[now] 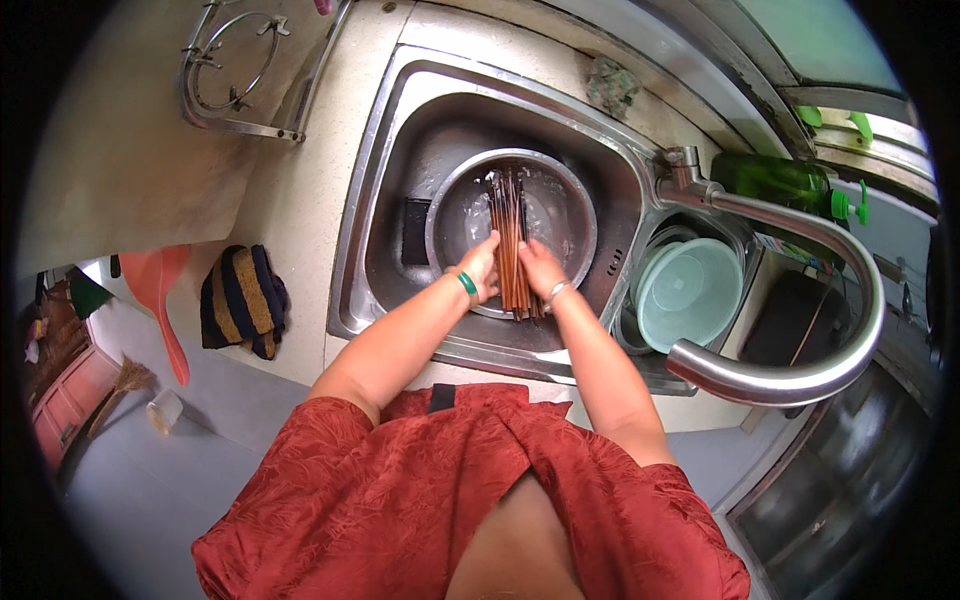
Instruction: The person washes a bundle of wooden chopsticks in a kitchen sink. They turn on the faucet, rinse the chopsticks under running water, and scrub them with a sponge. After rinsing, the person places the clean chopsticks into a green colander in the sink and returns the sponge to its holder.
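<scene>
A bundle of brown chopsticks (pixel 510 255) lies across a round metal basin (pixel 586 217), its dark far ends inside the basin and its near ends reaching the basin's front rim. My left hand (pixel 482 268) grips the bundle from the left side, a green bangle at the wrist. From the right, my right hand (pixel 541 266) presses against the same bundle, with a silver-coloured bracelet at the wrist. Water glistens in the basin, which stands in a stainless steel sink (pixel 465 114). Some fingers of both hands are hidden behind the chopsticks.
A curved metal faucet (pixel 795 382) arches over the right side. Pale green bowls (pixel 690 296) sit in the small side basin. A green pump bottle (pixel 772 184) stands behind. Left of the sink are a striped cloth (pixel 244 300) and a pink dustpan-like utensil (pixel 157 285).
</scene>
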Action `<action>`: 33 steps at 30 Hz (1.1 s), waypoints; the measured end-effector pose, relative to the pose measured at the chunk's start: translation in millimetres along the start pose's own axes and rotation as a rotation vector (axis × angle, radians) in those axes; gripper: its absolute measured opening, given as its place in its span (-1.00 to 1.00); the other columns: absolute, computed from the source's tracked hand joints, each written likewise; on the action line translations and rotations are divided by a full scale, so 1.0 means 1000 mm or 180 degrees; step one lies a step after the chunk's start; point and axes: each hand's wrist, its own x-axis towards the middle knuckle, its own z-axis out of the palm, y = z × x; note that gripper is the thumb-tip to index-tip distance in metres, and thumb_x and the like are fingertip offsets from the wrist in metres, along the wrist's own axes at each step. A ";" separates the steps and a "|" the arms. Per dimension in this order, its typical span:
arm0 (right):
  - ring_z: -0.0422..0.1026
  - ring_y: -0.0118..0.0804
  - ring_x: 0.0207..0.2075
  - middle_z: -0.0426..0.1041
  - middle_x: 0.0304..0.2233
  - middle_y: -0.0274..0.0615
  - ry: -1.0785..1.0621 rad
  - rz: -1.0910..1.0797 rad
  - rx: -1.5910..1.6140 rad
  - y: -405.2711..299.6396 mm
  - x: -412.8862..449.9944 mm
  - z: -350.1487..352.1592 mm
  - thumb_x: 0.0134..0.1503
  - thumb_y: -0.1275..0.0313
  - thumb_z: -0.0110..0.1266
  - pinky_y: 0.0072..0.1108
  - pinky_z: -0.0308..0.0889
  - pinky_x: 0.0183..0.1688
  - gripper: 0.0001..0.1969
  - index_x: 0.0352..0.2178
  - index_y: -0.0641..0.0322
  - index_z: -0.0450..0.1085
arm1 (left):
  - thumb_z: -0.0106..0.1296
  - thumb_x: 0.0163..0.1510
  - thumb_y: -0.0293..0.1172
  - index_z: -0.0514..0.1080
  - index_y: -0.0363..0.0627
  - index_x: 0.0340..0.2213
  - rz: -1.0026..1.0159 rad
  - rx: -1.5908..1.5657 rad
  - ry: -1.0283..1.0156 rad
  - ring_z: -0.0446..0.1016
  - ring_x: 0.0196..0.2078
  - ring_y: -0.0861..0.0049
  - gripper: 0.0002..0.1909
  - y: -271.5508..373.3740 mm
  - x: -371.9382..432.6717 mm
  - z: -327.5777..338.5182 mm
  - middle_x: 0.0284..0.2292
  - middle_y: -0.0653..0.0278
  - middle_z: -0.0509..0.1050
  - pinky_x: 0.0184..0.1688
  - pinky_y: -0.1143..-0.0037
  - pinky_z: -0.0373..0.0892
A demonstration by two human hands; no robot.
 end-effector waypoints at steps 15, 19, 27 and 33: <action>0.03 0.04 0.05 0.03 0.00 0.20 0.0500 0.0188 0.0192 -0.035 -0.017 0.061 0.01 0.05 -0.22 -0.39 -0.09 0.08 -0.25 0.04 0.43 -0.22 | -0.53 -0.01 0.24 0.30 -0.10 -0.22 0.0158 -0.1212 -0.0930 0.33 -0.22 0.31 -0.32 -0.020 0.077 -0.042 -0.29 0.14 0.38 -0.09 0.30 0.20; -0.03 0.05 0.07 0.05 0.00 0.14 0.0688 0.0157 -0.0957 -0.038 -0.030 0.020 0.02 0.01 -0.33 -0.28 -0.17 0.08 -0.32 0.06 0.24 -0.17 | -0.44 -0.12 0.34 0.16 -0.06 -0.07 -0.0292 -0.1001 -0.1371 0.16 0.01 0.29 -0.21 -0.010 0.009 -0.004 -0.05 0.13 0.20 -0.01 0.27 0.10; 0.20 -0.08 -0.05 0.20 -0.11 0.17 0.0230 0.0447 0.0218 -0.013 -0.038 0.022 -0.32 0.15 0.19 -0.53 0.07 0.01 -0.10 -0.03 0.48 -0.06 | -0.14 -0.07 0.09 0.33 -0.08 -0.26 0.0322 0.0241 -0.0763 0.37 -0.23 0.38 -0.49 0.012 0.018 -0.002 -0.26 0.23 0.40 -0.14 0.34 0.26; 0.20 0.00 -0.05 0.10 -0.06 0.26 0.0146 0.0909 -0.0380 -0.070 -0.067 0.039 -0.16 0.29 -0.03 -0.45 0.14 -0.02 -0.28 -0.03 0.55 -0.11 | -0.06 -0.09 -0.43 0.34 -0.29 -0.37 -0.0621 0.0538 -0.1050 0.40 -0.39 0.36 -0.79 0.001 0.053 -0.020 -0.45 0.14 0.43 -0.27 0.43 0.33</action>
